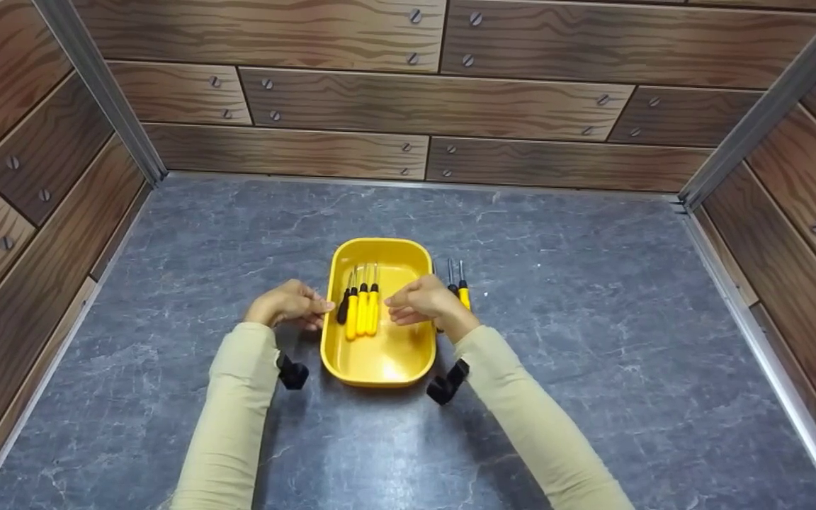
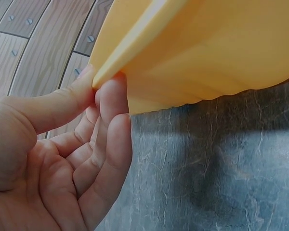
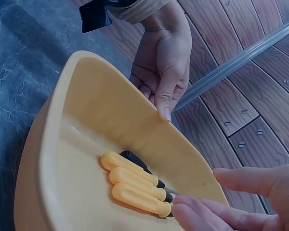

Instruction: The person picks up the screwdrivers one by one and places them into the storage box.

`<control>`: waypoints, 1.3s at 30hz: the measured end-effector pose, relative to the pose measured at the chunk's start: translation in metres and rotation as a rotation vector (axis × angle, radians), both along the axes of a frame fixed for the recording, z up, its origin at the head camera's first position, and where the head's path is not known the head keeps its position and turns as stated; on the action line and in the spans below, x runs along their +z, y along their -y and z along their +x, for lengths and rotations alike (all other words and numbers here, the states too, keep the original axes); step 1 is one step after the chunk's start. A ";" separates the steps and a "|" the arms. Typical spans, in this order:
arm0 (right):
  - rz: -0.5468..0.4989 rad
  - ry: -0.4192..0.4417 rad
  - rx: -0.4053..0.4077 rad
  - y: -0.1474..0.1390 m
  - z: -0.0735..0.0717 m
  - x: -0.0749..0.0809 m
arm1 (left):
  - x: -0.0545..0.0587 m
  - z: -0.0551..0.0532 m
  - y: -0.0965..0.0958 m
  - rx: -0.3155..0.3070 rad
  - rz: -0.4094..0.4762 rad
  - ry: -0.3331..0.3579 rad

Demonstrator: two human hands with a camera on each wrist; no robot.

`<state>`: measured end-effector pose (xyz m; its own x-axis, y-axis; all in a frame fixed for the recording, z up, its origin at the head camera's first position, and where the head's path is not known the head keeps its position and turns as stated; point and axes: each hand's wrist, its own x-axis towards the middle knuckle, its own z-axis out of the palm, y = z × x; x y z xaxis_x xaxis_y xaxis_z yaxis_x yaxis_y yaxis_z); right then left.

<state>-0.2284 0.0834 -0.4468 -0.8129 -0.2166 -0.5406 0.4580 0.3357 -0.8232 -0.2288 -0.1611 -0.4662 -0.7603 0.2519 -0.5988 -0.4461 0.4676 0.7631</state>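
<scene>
A yellow plastic tray [image 1: 383, 365] stands in the middle of the floor. My left hand [image 1: 289, 304] pinches its left rim between thumb and fingers, as the left wrist view shows the rim [image 2: 130, 50] up close. Inside, three yellow-handled screwdrivers [image 1: 362, 322] lie side by side with a black-handled screwdriver [image 1: 343, 309] at their left, shafts pointing away from me. Over the tray's right side hovers my right hand [image 1: 426, 299]. Its thumb and fingers are apart with nothing visible between them, close to the yellow handles [image 3: 140, 197] in the right wrist view.
Just right of the tray, partly behind my right hand, lie a yellow-handled screwdriver [image 1: 464, 296] and a black-handled one [image 1: 452, 289]. The grey marbled surface [image 1: 592, 319] surrounds the tray. Wood-patterned walls [image 1: 351, 99] with metal edging enclose the back and both sides.
</scene>
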 end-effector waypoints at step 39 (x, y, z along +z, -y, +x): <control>-0.144 0.000 -0.094 -0.045 -0.008 0.007 | -0.001 0.000 0.001 -0.016 -0.008 -0.019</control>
